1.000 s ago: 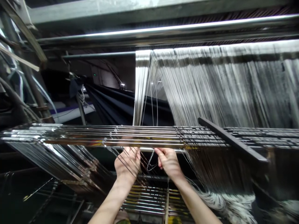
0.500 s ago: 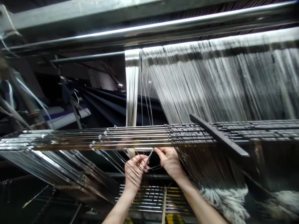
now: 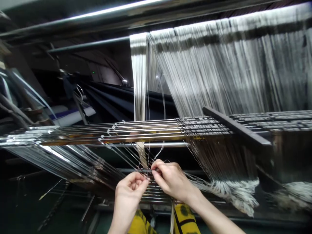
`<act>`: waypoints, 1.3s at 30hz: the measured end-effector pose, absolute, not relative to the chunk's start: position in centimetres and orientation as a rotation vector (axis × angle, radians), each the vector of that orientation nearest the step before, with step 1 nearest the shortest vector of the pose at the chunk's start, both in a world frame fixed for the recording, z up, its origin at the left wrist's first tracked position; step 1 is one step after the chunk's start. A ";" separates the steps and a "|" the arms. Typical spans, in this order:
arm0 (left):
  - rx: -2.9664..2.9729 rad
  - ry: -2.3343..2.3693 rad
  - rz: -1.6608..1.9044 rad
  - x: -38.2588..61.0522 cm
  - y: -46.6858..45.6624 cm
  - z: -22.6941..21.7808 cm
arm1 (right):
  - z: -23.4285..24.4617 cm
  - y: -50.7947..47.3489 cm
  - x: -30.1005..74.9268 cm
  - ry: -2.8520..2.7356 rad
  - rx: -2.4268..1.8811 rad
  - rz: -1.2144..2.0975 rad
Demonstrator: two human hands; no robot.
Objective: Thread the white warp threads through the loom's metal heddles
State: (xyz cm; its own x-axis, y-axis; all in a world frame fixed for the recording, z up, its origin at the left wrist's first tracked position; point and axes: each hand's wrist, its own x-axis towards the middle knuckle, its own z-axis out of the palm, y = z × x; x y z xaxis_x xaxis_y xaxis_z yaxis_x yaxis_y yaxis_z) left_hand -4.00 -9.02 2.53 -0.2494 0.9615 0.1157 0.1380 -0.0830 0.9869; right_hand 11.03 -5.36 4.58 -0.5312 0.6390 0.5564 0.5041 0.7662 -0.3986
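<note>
My left hand (image 3: 130,191) and my right hand (image 3: 170,179) meet fingertip to fingertip just below a rack of horizontal metal bars (image 3: 146,131). Both pinch a thin white thread (image 3: 159,152) that runs up through the bars. A hanging sheet of white warp threads (image 3: 219,68) drops from above on the right. A narrow separate bundle of threads (image 3: 138,78) hangs straight down above my hands. Thin metal heddle wires (image 3: 117,156) slant leftward next to my left hand.
A dark flat bar (image 3: 236,130) lies diagonally across the rack on the right. Loose white thread ends (image 3: 234,191) hang in a tuft lower right. A shiny roller (image 3: 122,14) spans the top. Machine frame parts crowd the left. Yellow patterned cloth (image 3: 181,221) shows at the bottom.
Both hands have come down from the lowest bar and drawn together. My left hand turned from knuckles-up to a pinch at the right hand's fingertips. The view tilted slightly down.
</note>
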 end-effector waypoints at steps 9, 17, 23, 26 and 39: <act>1.077 1.327 1.453 -3.6 -9.3 0.4 | 4.5 -5.6 12.4 -2.250 -0.591 0.344; 1.339 1.333 1.425 -2.4 -10.7 2.3 | 4.7 -5.3 11.6 -2.327 -0.789 0.269; 1.208 1.301 1.427 -2.7 -10.7 0.8 | 4.7 -5.9 12.3 -2.327 -0.636 0.350; 1.421 1.392 1.461 -2.4 -11.4 0.5 | 4.9 -5.9 11.9 -2.344 -0.738 0.331; 1.602 1.519 1.416 -2.1 -12.5 1.5 | 4.9 -6.0 12.0 -2.385 -0.670 0.410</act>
State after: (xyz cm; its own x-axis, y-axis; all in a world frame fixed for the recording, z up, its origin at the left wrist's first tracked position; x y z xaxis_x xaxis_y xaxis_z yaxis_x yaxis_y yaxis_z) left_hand -2.11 -12.48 1.49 -0.1714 0.9287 0.3288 0.3934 -0.2415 0.8871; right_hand 12.01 -6.02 4.91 -0.6792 0.5540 0.4813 0.3617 0.8234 -0.4373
